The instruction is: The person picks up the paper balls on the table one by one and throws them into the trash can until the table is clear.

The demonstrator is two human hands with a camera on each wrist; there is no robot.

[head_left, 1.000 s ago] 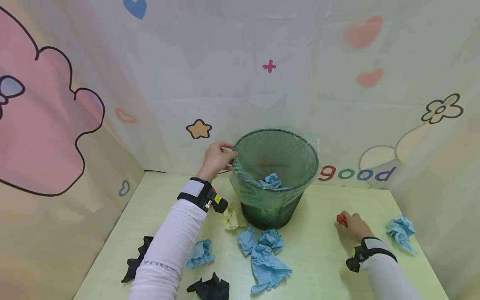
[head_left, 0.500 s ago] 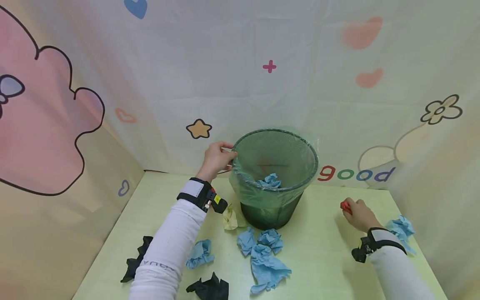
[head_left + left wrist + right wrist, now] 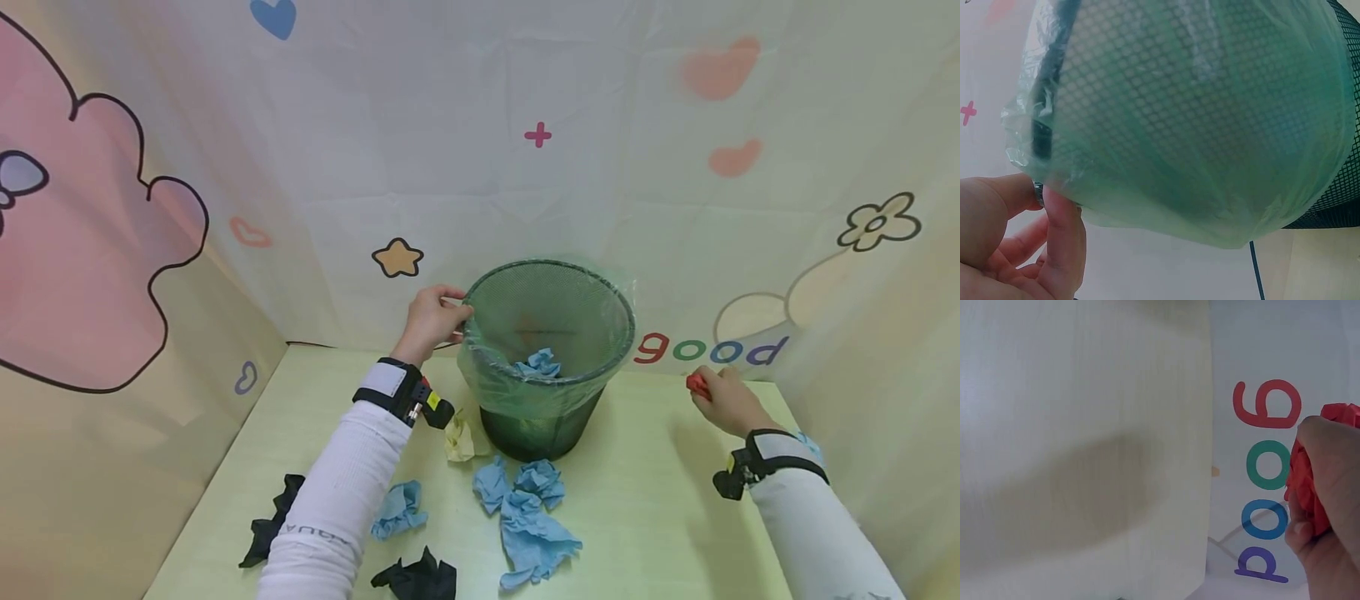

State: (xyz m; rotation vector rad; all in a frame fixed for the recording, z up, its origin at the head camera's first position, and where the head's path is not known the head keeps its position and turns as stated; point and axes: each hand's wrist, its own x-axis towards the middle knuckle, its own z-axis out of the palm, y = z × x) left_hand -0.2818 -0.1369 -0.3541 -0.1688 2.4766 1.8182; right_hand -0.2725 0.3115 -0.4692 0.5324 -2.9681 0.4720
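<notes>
A dark mesh wastebasket [image 3: 540, 437] lined with a thin green plastic bag [image 3: 1210, 125] stands at the back middle of the table. My left hand [image 3: 433, 321] pinches its left rim between thumb and fingers, over the bag's edge. Inside the basket lies a crumpled blue paper [image 3: 540, 363]. To the right of the basket, my right hand [image 3: 729, 400] is raised above the table and grips a crumpled red paper [image 3: 1310, 487]. In the right wrist view the fingers wrap around the red paper and cover part of it.
In front of the basket lie several crumpled blue papers [image 3: 536, 537] and a pale yellow one [image 3: 459, 437]. Black crumpled papers [image 3: 420, 575] are near the front left. My right forearm mostly hides another blue paper [image 3: 812, 446]. A printed curtain [image 3: 480, 167] hangs behind the table [image 3: 630, 500].
My right hand has risen from near the tabletop, moving away from me and slightly right, with the red paper in its grip. The left hand stays on the rim.
</notes>
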